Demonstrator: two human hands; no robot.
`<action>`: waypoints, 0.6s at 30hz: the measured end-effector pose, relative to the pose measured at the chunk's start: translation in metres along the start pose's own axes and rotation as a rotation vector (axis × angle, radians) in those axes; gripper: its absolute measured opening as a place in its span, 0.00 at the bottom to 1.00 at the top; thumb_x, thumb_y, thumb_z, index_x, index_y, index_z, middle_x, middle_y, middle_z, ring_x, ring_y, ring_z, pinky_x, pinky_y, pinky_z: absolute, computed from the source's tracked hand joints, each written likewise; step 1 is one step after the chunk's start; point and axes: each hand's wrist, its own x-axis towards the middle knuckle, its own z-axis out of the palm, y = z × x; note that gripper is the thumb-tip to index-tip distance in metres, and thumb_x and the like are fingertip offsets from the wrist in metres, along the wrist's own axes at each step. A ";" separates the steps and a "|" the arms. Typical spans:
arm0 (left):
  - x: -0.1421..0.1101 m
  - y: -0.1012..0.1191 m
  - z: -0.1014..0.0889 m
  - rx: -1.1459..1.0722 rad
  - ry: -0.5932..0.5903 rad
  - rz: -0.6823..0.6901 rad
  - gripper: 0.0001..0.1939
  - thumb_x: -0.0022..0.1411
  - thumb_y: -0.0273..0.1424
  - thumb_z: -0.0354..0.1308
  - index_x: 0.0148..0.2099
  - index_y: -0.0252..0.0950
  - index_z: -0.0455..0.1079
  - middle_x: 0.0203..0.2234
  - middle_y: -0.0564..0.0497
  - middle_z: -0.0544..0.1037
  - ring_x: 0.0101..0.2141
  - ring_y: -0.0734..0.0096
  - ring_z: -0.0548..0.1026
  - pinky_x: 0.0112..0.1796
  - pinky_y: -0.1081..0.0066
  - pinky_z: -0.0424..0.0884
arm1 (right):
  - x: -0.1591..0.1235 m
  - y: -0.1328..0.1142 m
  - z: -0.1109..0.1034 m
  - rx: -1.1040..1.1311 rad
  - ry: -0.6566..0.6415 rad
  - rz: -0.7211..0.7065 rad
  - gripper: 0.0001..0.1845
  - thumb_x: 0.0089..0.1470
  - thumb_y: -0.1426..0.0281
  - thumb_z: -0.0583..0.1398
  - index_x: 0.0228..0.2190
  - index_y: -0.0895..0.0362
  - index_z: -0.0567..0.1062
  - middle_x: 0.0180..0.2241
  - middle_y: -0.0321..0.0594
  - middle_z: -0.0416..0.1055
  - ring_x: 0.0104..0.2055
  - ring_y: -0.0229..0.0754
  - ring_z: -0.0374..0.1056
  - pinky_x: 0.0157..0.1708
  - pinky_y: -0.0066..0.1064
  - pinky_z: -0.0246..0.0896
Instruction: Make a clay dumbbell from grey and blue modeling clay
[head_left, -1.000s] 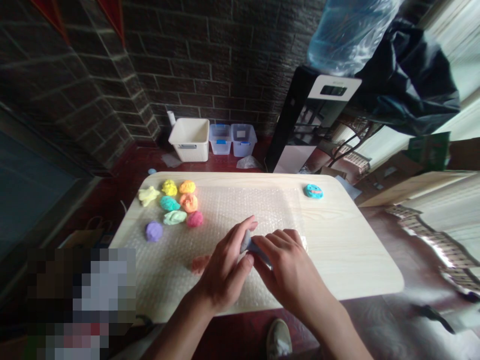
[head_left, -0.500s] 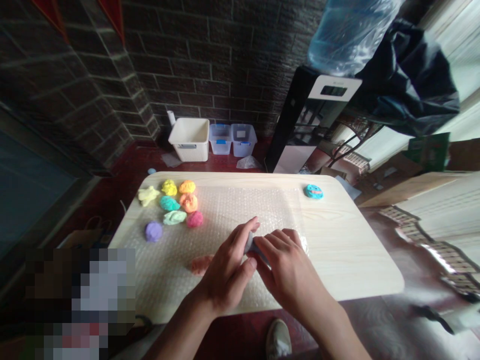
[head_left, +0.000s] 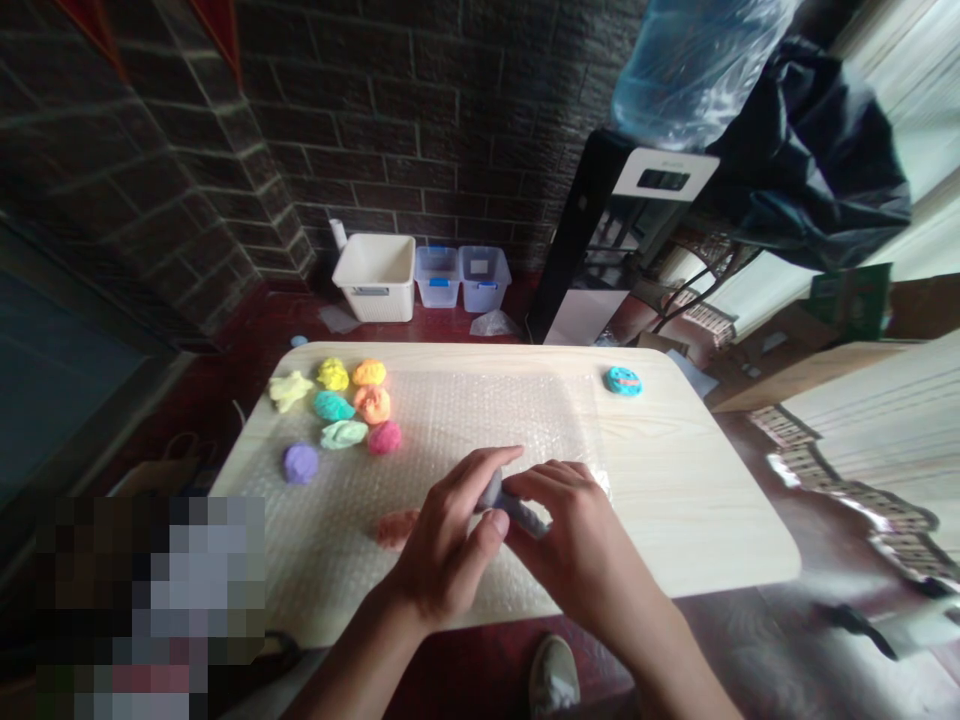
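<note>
Between both hands, over the front middle of the table, is a piece of grey modelling clay [head_left: 523, 514]. My left hand [head_left: 455, 530] pinches its left end between thumb and fingers, the index finger stretched past it. My right hand [head_left: 564, 515] curls over the clay from the right, fingers and thumb closed around it, with part of the strip showing below the fingers. Partly hidden behind my left hand lies a brownish-red clay lump [head_left: 395, 529]. To the left sit several coloured clay lumps, among them a purple one [head_left: 301, 464] and a crimson one [head_left: 385, 437].
Bubble wrap [head_left: 480, 415] covers much of the wooden table [head_left: 697, 490]. A blue clay disc [head_left: 624, 381] with an orange strip lies at the far right. Beyond the table stand a white bin [head_left: 375, 280], two clear boxes and a water dispenser [head_left: 585, 240].
My right hand's fingers have lifted and loosened a little, so more of the grey clay shows. The whole view has shifted slightly.
</note>
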 end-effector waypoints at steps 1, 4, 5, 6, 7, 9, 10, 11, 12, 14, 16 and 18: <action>0.000 0.000 -0.001 -0.032 -0.009 0.014 0.25 0.75 0.39 0.51 0.69 0.41 0.71 0.65 0.41 0.74 0.63 0.45 0.72 0.63 0.53 0.66 | 0.000 -0.002 -0.002 0.093 -0.007 0.020 0.07 0.60 0.73 0.69 0.30 0.55 0.79 0.32 0.38 0.81 0.35 0.45 0.74 0.41 0.38 0.61; 0.000 -0.001 -0.002 -0.138 -0.025 0.077 0.26 0.70 0.41 0.53 0.64 0.41 0.77 0.64 0.43 0.75 0.62 0.43 0.72 0.62 0.53 0.68 | -0.003 -0.007 -0.007 0.335 -0.097 0.134 0.08 0.61 0.66 0.68 0.31 0.56 0.80 0.31 0.38 0.81 0.30 0.42 0.72 0.33 0.33 0.61; 0.000 -0.002 -0.002 -0.168 -0.012 0.091 0.26 0.69 0.42 0.53 0.63 0.41 0.78 0.64 0.44 0.75 0.62 0.43 0.72 0.61 0.53 0.68 | -0.004 -0.008 -0.007 0.382 -0.127 0.188 0.09 0.61 0.63 0.68 0.33 0.56 0.82 0.32 0.39 0.82 0.29 0.41 0.72 0.30 0.33 0.61; 0.000 -0.002 -0.001 -0.193 0.004 0.096 0.26 0.67 0.42 0.54 0.62 0.42 0.79 0.63 0.44 0.76 0.62 0.43 0.72 0.60 0.54 0.69 | -0.006 -0.008 -0.007 0.412 -0.135 0.236 0.11 0.61 0.60 0.68 0.35 0.57 0.83 0.33 0.40 0.82 0.29 0.42 0.72 0.29 0.32 0.61; 0.001 -0.002 -0.001 -0.211 0.020 0.093 0.26 0.66 0.42 0.54 0.61 0.42 0.80 0.62 0.44 0.76 0.61 0.44 0.72 0.60 0.54 0.69 | -0.008 -0.008 -0.006 0.432 -0.121 0.268 0.14 0.60 0.58 0.68 0.36 0.57 0.84 0.34 0.42 0.83 0.30 0.43 0.73 0.28 0.33 0.62; 0.001 0.000 0.001 -0.233 0.039 0.077 0.26 0.64 0.41 0.54 0.59 0.42 0.82 0.61 0.45 0.77 0.61 0.45 0.72 0.60 0.56 0.69 | -0.011 -0.006 -0.003 0.478 -0.046 0.294 0.15 0.57 0.57 0.69 0.37 0.56 0.84 0.35 0.44 0.83 0.32 0.45 0.74 0.29 0.33 0.64; 0.001 0.001 0.002 -0.240 0.041 0.072 0.26 0.63 0.41 0.54 0.59 0.43 0.82 0.61 0.45 0.77 0.61 0.45 0.72 0.60 0.56 0.69 | -0.012 -0.005 -0.002 0.512 -0.012 0.296 0.14 0.56 0.58 0.70 0.37 0.56 0.85 0.35 0.44 0.83 0.32 0.45 0.75 0.28 0.33 0.65; 0.001 0.002 0.002 -0.246 0.039 0.068 0.26 0.64 0.41 0.54 0.59 0.43 0.82 0.61 0.45 0.77 0.61 0.45 0.71 0.59 0.56 0.69 | -0.012 -0.004 0.000 0.553 0.001 0.292 0.13 0.55 0.59 0.70 0.36 0.55 0.85 0.35 0.44 0.83 0.32 0.45 0.74 0.28 0.33 0.65; 0.001 0.002 0.002 -0.249 0.036 0.064 0.26 0.64 0.41 0.54 0.59 0.44 0.82 0.61 0.46 0.76 0.60 0.45 0.71 0.59 0.56 0.69 | -0.012 -0.003 0.001 0.594 -0.007 0.287 0.11 0.55 0.60 0.69 0.36 0.55 0.85 0.34 0.43 0.83 0.31 0.44 0.74 0.26 0.32 0.63; 0.001 0.003 0.002 -0.250 0.028 0.055 0.25 0.65 0.42 0.54 0.59 0.45 0.81 0.60 0.46 0.74 0.57 0.47 0.73 0.55 0.56 0.71 | -0.010 -0.002 0.003 0.658 -0.027 0.284 0.09 0.55 0.61 0.70 0.34 0.54 0.85 0.33 0.41 0.83 0.30 0.43 0.73 0.26 0.32 0.62; 0.001 0.003 0.000 -0.240 0.029 0.048 0.25 0.67 0.43 0.52 0.59 0.46 0.81 0.58 0.45 0.71 0.51 0.51 0.75 0.51 0.57 0.72 | -0.007 0.000 0.006 0.686 -0.020 0.284 0.08 0.54 0.62 0.71 0.32 0.54 0.85 0.32 0.41 0.83 0.33 0.45 0.74 0.31 0.34 0.65; 0.001 0.001 -0.001 -0.199 0.057 0.038 0.26 0.68 0.44 0.51 0.60 0.47 0.81 0.53 0.46 0.68 0.48 0.54 0.73 0.50 0.56 0.72 | -0.004 0.002 0.010 0.704 -0.016 0.291 0.10 0.54 0.61 0.72 0.32 0.54 0.86 0.33 0.41 0.83 0.36 0.46 0.75 0.39 0.37 0.66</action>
